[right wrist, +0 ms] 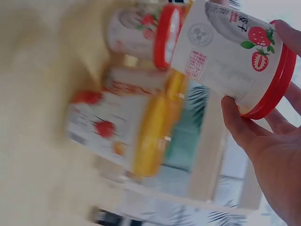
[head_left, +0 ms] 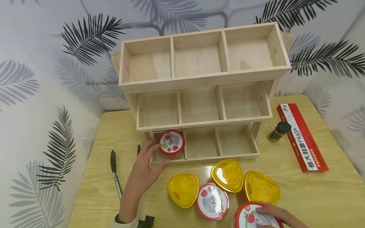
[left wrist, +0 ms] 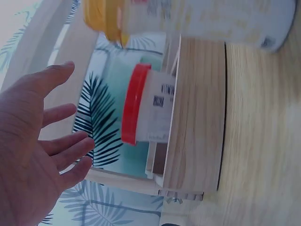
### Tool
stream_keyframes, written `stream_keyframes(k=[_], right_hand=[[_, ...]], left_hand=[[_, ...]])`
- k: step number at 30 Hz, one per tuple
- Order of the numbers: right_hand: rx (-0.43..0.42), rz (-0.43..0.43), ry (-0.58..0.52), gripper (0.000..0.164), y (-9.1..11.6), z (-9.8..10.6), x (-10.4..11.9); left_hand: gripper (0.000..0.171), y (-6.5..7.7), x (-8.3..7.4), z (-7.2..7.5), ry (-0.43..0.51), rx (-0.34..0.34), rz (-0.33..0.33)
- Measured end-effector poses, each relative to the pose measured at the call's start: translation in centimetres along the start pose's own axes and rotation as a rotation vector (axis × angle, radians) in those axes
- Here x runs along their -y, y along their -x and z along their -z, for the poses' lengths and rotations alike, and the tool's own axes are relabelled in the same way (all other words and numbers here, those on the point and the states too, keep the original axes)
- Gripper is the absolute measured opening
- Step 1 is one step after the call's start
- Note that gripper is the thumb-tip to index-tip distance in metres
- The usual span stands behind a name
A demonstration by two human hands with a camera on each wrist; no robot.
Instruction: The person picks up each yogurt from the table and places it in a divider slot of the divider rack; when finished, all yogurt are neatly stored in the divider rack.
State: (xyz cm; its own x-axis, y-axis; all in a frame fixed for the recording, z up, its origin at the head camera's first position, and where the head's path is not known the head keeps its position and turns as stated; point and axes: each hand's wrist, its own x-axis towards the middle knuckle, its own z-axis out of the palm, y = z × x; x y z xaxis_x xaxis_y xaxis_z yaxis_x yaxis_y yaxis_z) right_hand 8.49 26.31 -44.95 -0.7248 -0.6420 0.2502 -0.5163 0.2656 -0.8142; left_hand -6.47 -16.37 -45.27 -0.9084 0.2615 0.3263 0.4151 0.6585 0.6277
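A round tub with a red-rimmed strawberry lid (head_left: 172,142) stands in the left compartment of the lowest drawer. Beside it is my left hand (head_left: 144,169), fingers spread and holding nothing; the left wrist view shows a gap between this hand (left wrist: 44,136) and the tub's red lid (left wrist: 135,104). At the front edge of the head view, my right hand (head_left: 275,212) grips a second strawberry tub (head_left: 249,218). In the right wrist view this white tub (right wrist: 225,56) is tilted, with fingers and thumb round its lid end. A third strawberry tub (head_left: 212,201) stands on the table between my hands.
Several yellow-lidded tubs (head_left: 183,190) stand before the three-tier wooden drawer unit (head_left: 199,79). Black-tipped tongs (head_left: 115,174) lie at left. On the right are a black-capped jar (head_left: 279,131) and a red pasta box (head_left: 302,137). A patterned wall (head_left: 85,85) stands behind.
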Motion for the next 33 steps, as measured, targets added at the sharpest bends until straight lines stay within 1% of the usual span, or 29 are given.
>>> stream_keyframes(k=[1,2,3,4,6,8,10,11,12,14,16,17,19,21,23,26,28,30,33], right_hand=[[-0.024,0.048,0.121,0.057,-0.8,0.5,1.1],[-0.049,0.081,0.25,0.056,-1.5,0.9,2.1],[-0.078,0.132,0.355,0.059,-2.1,1.3,2.8],[-0.076,0.147,0.394,0.057,-2.7,1.8,3.3],[-0.073,0.129,0.401,0.06,-3.6,2.3,3.9],[-0.071,0.059,0.386,0.067,-4.3,2.6,4.4],[-0.072,0.014,0.329,0.078,-5.1,2.9,4.9],[-0.085,0.014,0.301,0.082,-5.6,3.0,5.1],[-0.098,0.026,0.29,0.077,-6.2,3.2,5.4],[-0.127,0.082,0.272,0.066,-7.4,3.7,5.6],[-0.161,0.161,0.278,0.059,-8.5,4.1,5.2],[-0.179,0.182,0.29,0.057,-9.0,4.3,5.0],[-0.199,0.207,0.313,0.056,-10.0,4.7,4.3],[-0.203,0.208,0.328,0.056,-11.0,5.2,3.6],[-0.188,0.196,0.327,0.055,-12.0,5.7,2.9],[-0.169,0.238,0.332,0.053,-13.8,6.4,1.9],[-0.149,0.247,0.345,0.052,-14.9,6.8,1.2],[-0.131,0.261,0.388,0.052,-15.8,7.2,0.6],[-0.077,0.23,0.435,0.051,-16.7,7.5,-0.4]], left_hand=[[0.058,0.4,-0.2,0.0,0.003,-0.007,-0.009],[0.057,0.7,-0.4,0.0,0.006,-0.011,-0.013],[0.056,1.1,-0.6,0.0,0.007,-0.015,-0.011],[0.055,1.5,-0.8,-0.1,0.005,-0.014,0.002],[0.053,2.4,-1.1,-0.1,-0.002,-0.014,0.033],[0.051,3.2,-1.3,-0.1,-0.005,-0.011,0.064],[0.05,3.9,-1.3,-0.1,-0.011,-0.015,0.082],[0.049,4.2,-1.2,-0.2,-0.01,-0.021,0.081],[0.048,4.4,-1.0,-0.3,-0.01,-0.033,0.079],[0.047,4.6,-0.2,-0.6,0.0,-0.068,0.069],[0.045,4.3,0.9,-0.8,0.012,-0.117,0.056],[0.045,4.1,1.6,-0.8,0.02,-0.145,0.057],[0.044,3.3,3.0,-0.9,0.04,-0.195,0.074],[0.044,2.4,4.3,-1.0,0.057,-0.221,0.106],[0.046,1.5,5.3,-1.2,0.075,-0.219,0.154],[0.049,0.4,6.4,-1.6,0.104,-0.197,0.21],[0.048,-0.2,6.7,-1.8,0.135,-0.187,0.235],[0.045,-0.8,6.8,-1.9,0.155,-0.197,0.25],[0.038,-1.4,6.8,-2.0,0.163,-0.216,0.269]])
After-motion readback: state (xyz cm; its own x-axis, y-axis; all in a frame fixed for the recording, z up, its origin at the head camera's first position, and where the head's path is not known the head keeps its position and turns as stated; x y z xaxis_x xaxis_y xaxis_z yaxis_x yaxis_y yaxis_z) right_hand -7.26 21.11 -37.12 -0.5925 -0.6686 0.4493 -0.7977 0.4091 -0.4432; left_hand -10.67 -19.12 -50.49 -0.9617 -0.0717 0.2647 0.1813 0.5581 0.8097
